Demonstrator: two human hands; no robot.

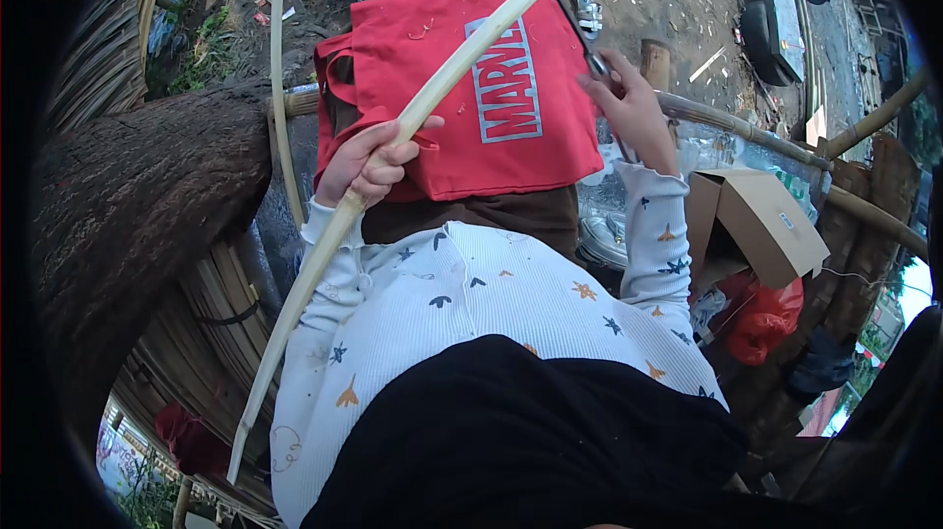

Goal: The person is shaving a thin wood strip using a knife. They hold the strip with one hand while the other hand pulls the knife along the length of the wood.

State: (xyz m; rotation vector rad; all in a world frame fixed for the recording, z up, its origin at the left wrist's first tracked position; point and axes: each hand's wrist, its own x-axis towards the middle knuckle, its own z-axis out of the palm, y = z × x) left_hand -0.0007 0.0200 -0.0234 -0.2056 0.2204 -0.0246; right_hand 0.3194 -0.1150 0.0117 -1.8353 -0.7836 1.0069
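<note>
A long pale bamboo strip (457,72) runs slantwise across the view, from the upper right down past my left side. My left hand (371,164) is closed around it near its middle. In my right hand (634,109) is a thin dark knife (570,13), its handle partly hidden by the fingers. The blade points up and left, and its tip meets the strip's outline near the top; whether they touch I cannot tell. Across my lap lies a red cloth bag (432,38) with pale print, beneath the strip and both hands.
A thick tree trunk (147,185) stands at left, with another strip (278,97) upright near it and bundled strips (211,333) below. At right are an open cardboard box (771,224), a red plastic bag (761,318) and a bamboo rail (737,126). Sandals (586,13) lie on the dirt ahead.
</note>
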